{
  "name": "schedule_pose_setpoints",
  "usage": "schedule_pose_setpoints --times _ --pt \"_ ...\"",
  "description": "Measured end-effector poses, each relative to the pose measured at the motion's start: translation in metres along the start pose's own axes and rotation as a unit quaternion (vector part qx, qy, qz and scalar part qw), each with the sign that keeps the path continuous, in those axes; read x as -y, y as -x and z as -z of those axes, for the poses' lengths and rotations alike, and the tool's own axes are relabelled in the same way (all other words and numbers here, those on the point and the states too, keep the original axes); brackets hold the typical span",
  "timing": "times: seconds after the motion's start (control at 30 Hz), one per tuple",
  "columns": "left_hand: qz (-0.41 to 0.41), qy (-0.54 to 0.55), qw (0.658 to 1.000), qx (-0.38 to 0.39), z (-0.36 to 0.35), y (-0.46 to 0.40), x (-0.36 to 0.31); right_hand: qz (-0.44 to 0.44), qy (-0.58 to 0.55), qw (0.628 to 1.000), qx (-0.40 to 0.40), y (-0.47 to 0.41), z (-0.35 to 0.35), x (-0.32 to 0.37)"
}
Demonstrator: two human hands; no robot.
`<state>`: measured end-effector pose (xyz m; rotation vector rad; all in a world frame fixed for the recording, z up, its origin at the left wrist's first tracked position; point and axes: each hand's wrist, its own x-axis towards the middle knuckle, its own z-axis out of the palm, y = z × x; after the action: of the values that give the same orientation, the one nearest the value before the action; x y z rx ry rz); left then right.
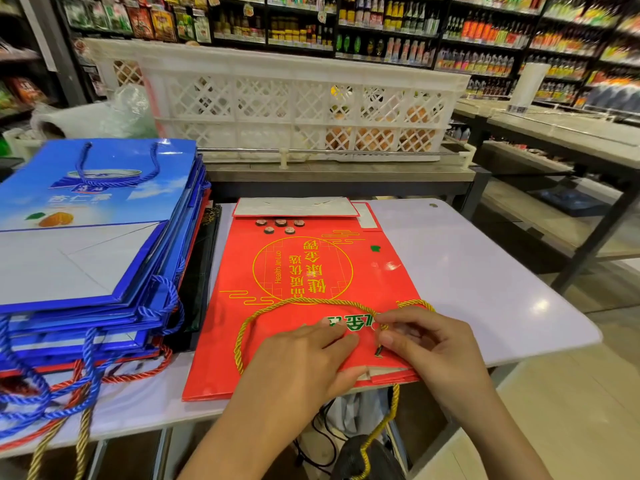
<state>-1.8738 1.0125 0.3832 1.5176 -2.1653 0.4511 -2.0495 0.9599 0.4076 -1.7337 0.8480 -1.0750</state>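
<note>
Gold cord [304, 301] looked half threaded: 1 loop lay on the red gift bag [388, 271] on the white table [485, 278], my left hand [298, 362] pressing the bag, right hand [426, 341] pinching the cord.

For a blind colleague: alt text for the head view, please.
The right hand pinches a gold cord on a flat red bag on a white table; the left hand rests on the bag. Blue bags are stacked at left, a white crate behind.
</note>
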Motion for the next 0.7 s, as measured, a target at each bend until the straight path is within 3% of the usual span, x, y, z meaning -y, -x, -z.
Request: schedule_pose_setpoints --times 0.47,0.6,0.7 --pt "-0.002 -0.007 1.0 -0.007 0.002 -0.001 0.0 0.11 0.144 0.98 0.076 -0.003 0.011 -0.006" --pt "-0.004 -0.004 1.0 -0.006 0.003 -0.001 -0.001 0.09 0.121 0.987 0.052 -0.002 0.011 -0.006" --pt "0.001 0.009 1.0 -0.007 0.004 -0.003 -0.001 0.15 0.159 0.975 0.052 -0.002 0.009 -0.006"
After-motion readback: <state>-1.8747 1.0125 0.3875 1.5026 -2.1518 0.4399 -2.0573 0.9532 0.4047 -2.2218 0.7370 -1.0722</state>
